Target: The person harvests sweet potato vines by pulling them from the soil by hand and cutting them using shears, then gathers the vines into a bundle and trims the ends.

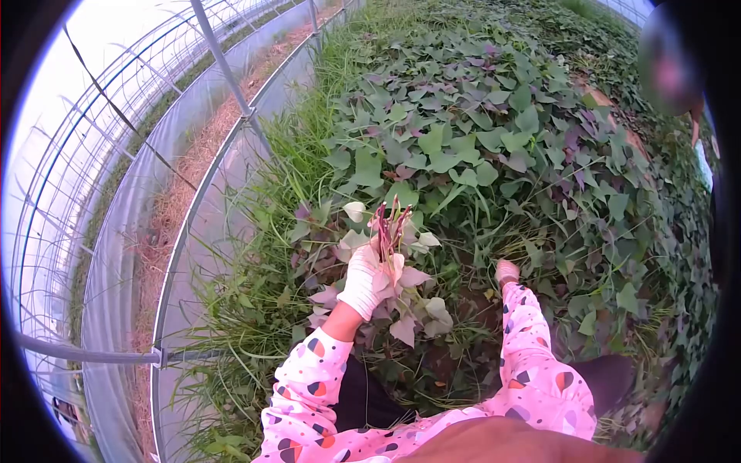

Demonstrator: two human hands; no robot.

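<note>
**Leafy cuttings held at frame centre**

A bunch of reddish-purple stems with pale green leaves (392, 231) is held upright at the centre of the frame. The grip of the white-gloved left hand (363, 282) is pressed round its base. Right of centre, the gloved right hand (506, 271) is sunk into the bed of green and purple foliage (478, 131); its grip cannot be told.

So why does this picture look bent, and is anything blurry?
Head view: a fisheye lens curves the grey metal poles and blackens the edges; daylight is soft; a blurred blotch top right; the white-gloved left hand gripping purple leafy stems looks sharp.
</note>
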